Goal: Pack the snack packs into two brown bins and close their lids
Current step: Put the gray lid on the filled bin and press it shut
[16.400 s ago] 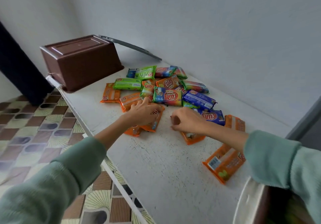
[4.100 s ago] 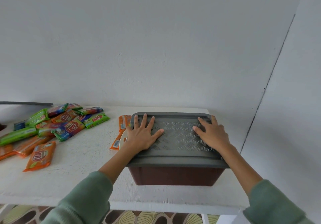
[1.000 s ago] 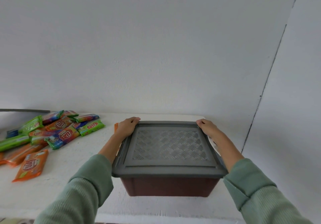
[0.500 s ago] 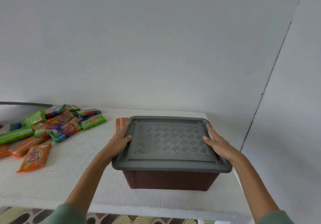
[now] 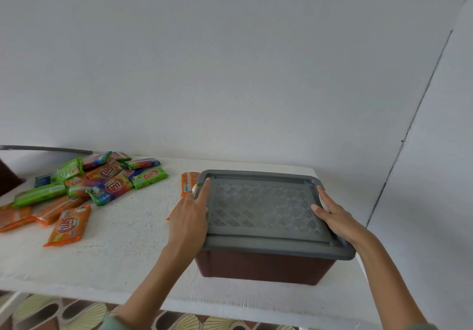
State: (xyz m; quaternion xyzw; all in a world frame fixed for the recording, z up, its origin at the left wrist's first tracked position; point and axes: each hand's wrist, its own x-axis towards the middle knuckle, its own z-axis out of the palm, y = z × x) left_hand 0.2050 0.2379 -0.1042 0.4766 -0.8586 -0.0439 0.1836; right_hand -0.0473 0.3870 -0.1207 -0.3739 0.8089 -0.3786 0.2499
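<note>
Lid [image 5: 261, 209] of the brown bin [image 5: 263, 268] is pressed at 9 and 3 o'clock by left hand [image 5: 190, 217] and right hand [image 5: 337, 217], fingers [image 5: 204, 189] flat, nothing grasped — snack packs [image 5: 102, 183] are spread toward 10 o'clock, nearer the left.

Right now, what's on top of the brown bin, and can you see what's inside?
A grey lid covers the brown bin, with the left hand and right hand resting on its side edges. The lid hides whatever is inside.

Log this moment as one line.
left hand: on grey lid left edge | right hand: on right edge | snack packs: loose on table
</note>
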